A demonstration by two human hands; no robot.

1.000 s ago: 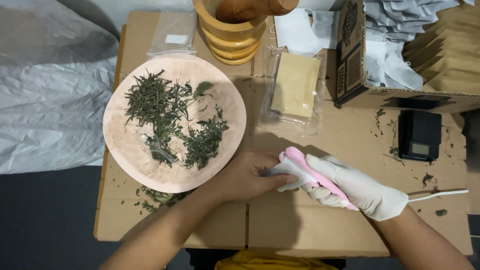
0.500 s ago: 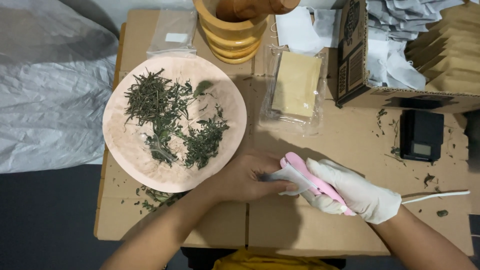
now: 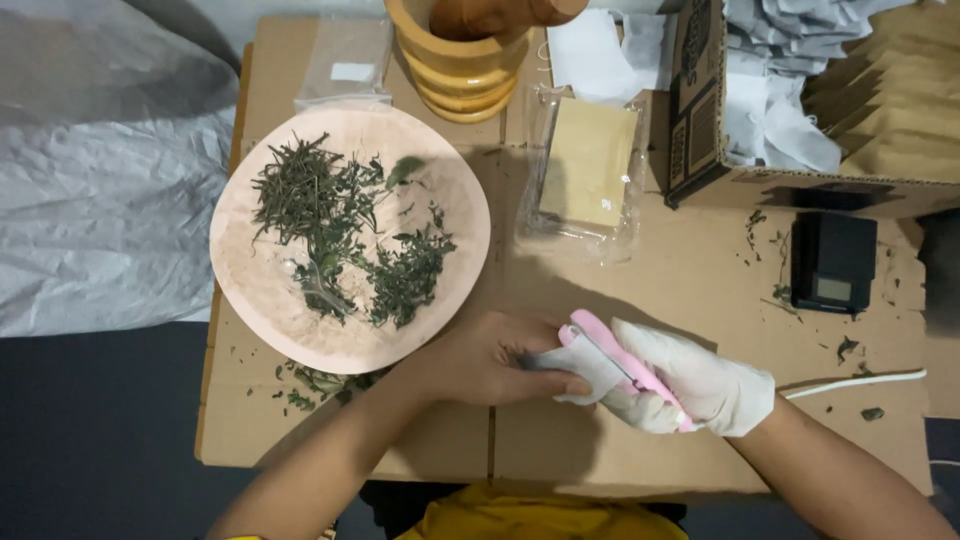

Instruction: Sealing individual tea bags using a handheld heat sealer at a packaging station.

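Left hand (image 3: pixel 480 360) pinches a pouch (image 3: pixel 575 365); gloved right hand (image 3: pixel 690 390) clamps the pink sealer (image 3: pixel 625 365) on it. Herbs (image 3: pixel 345 235) at 10 o'clock remain unpacked.

Right hand (image 3: pixel 690 385) white-gloved; left hand (image 3: pixel 490 355) bare.

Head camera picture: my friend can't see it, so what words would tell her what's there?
Seen from above, a bare left hand holds a small white pouch while a white-gloved right hand clamps a pink handheld sealer on it, over a cardboard-covered table. Beside them sits a round wooden bowl of dried green herbs, with a small black scale to the right.
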